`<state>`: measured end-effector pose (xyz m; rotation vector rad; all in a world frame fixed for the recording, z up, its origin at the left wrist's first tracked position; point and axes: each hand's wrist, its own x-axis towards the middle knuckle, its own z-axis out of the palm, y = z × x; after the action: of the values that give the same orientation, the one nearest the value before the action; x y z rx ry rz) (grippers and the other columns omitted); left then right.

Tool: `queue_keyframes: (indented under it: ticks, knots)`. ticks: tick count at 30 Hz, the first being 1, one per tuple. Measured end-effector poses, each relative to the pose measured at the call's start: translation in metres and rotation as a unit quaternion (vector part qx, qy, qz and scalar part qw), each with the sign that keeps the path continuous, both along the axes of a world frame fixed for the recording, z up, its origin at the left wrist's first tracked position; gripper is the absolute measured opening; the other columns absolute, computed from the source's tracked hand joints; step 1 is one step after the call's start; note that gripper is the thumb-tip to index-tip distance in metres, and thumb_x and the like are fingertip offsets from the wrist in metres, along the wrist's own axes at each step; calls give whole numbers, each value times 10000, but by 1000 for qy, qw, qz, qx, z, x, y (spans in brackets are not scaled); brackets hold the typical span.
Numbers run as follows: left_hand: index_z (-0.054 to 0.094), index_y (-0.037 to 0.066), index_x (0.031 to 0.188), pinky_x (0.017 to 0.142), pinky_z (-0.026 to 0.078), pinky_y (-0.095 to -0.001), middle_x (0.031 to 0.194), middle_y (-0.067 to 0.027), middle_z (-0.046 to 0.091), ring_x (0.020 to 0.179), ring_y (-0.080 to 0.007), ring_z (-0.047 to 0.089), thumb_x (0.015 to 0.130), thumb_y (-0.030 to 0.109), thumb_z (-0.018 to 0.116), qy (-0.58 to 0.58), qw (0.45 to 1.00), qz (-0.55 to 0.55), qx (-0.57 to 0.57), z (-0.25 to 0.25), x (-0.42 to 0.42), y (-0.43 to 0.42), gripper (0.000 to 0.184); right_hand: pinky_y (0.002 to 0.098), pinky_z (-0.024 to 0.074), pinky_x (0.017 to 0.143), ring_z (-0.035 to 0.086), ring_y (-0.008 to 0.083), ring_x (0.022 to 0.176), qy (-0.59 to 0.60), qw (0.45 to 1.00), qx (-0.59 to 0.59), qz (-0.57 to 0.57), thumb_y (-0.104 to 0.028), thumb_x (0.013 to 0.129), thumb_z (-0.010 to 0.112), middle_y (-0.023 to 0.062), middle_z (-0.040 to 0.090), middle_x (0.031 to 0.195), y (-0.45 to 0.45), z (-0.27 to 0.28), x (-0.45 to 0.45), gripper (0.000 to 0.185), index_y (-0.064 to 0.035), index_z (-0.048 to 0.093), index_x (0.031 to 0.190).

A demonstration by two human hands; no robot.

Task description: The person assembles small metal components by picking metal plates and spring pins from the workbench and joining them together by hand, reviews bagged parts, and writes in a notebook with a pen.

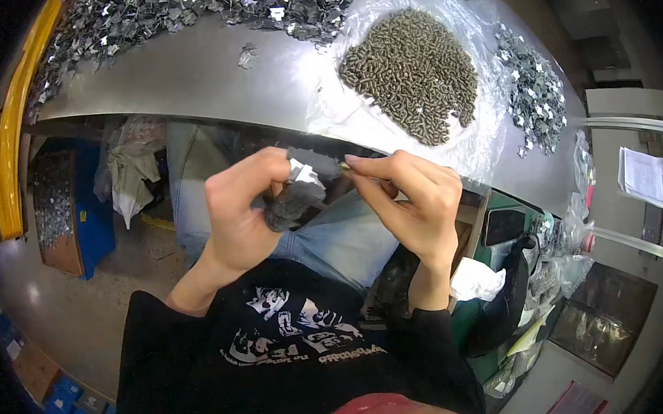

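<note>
Left hand (243, 205) curls round a dark part (298, 206), apparently steadying it above the lap (342, 245). Right hand (419, 197) is pinched closed on a small metal piece (345, 167) just beside it. A metal pile (410, 71) sits on plastic sheeting (490, 96), presumably for containment within reach.

Left hand (243, 202) and right hand (419, 201) by a table (169, 80)
The left one holds dark parts (295, 207) with a white bit (305, 173); the right one pinches a tiny gold bit (345, 166). A metal heap (414, 70) sits on plastic (323, 107) between dark piles (535, 93).
</note>
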<state>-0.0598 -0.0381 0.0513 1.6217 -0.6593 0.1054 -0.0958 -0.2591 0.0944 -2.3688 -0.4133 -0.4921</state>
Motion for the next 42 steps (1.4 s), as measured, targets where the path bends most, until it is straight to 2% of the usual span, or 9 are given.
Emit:
queue_keyframes:
  ticks: [7, 13, 16, 19, 22, 25, 31, 40, 42]
  knots:
    - [685, -18, 889, 689, 532, -274, 854, -115, 746, 757, -179, 712, 865, -40, 722, -16, 998, -1, 54, 4, -3, 0, 49, 237, 386, 466, 552, 82, 495, -21, 999, -21, 14, 39, 709, 846, 9, 636, 638, 4, 8, -5, 241, -55, 799, 926]
    - [677, -26, 912, 694, 539, -274, 865, -117, 758, 772, -159, 716, 915, -31, 687, 62, 998, -11, -4, -1, -8, -2, 11, 231, 378, 455, 535, 75, 470, -49, 998, 16, 21, 78, 690, 824, 7, 638, 616, 2, -1, -6, 271, -47, 797, 929]
    - [673, -19, 929, 682, 532, -256, 873, -118, 762, 778, -145, 713, 942, -22, 661, 60, 998, -7, 18, 2, -8, -3, 18, 277, 369, 434, 521, 116, 470, -82, 996, 41, 0, -3, 721, 824, -5, 559, 612, 5, -3, -8, 248, -72, 789, 956]
    - [700, 1, 939, 604, 477, -234, 779, -50, 722, 640, -91, 646, 832, -8, 787, 88, 995, 6, -44, 1, -9, -11, 138, 275, 366, 433, 514, 120, 466, -98, 994, 28, 24, 0, 721, 822, -6, 555, 601, 3, -5, -6, 263, -74, 787, 971]
    - [697, 5, 947, 644, 495, -239, 842, -65, 748, 689, -99, 672, 870, 17, 758, 115, 992, -33, -51, 6, -11, -10, 99, 225, 378, 445, 531, 72, 466, -83, 995, 13, 50, 66, 673, 819, 5, 659, 634, 4, -5, -3, 263, -38, 779, 911]
    - [687, -3, 946, 676, 500, -244, 881, -83, 742, 741, -114, 685, 903, 34, 728, 125, 989, -45, -61, 8, -13, -10, 70, 221, 380, 448, 534, 77, 465, -81, 995, 10, 52, 69, 675, 813, 13, 673, 656, 6, -5, -4, 260, -30, 771, 912]
    - [630, -22, 897, 634, 463, -264, 843, -91, 661, 721, -133, 624, 926, 57, 723, 132, 984, -70, -93, 3, -12, -10, 126, 238, 459, 480, 657, 107, 559, 5, 986, 154, 70, 6, 780, 805, 22, 742, 766, 9, -3, -10, 191, -53, 768, 958]
    - [587, -7, 856, 616, 452, -327, 816, -114, 602, 682, -241, 580, 975, 177, 696, 57, 970, -226, -72, 0, -6, -10, 245, 221, 437, 515, 634, 78, 564, 153, 942, 240, 179, -52, 789, 849, 26, 722, 739, -10, -8, -13, 131, -53, 734, 852]
    - [582, -6, 841, 613, 450, -332, 813, -116, 599, 682, -244, 580, 986, 185, 681, 62, 967, -237, -67, -1, -6, -9, 260, 227, 430, 521, 620, 84, 570, 127, 953, 220, 165, -46, 812, 832, 27, 682, 703, -9, -12, -15, 197, -39, 671, 926]
